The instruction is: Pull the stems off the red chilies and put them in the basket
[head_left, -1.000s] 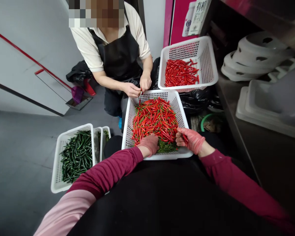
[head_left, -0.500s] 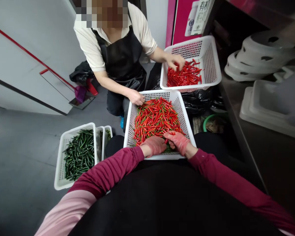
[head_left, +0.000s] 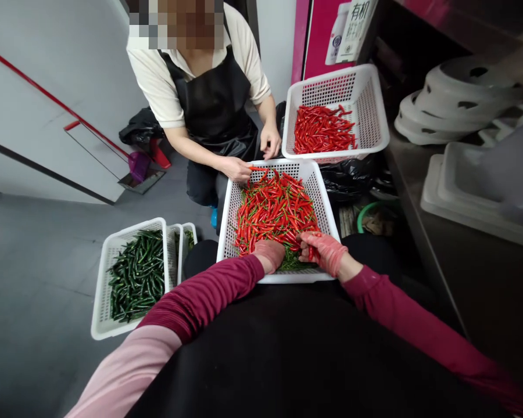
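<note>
My right hand is curled around a few red chillies above the near side of a white basket, which holds the red heap. My left hand dips in beside some green stems; its fingers are hidden, so I cannot tell whether they grasp anything. Green chillies lie in another basket to my left.

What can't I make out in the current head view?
All in the head view:
Left hand: fingertips, hidden behind the hand itself.
Right hand: how many red chilies it holds, hidden by its fingers.
Middle basket: floor, covered by its contents.
Sign: smallest print, too tiny.
</note>
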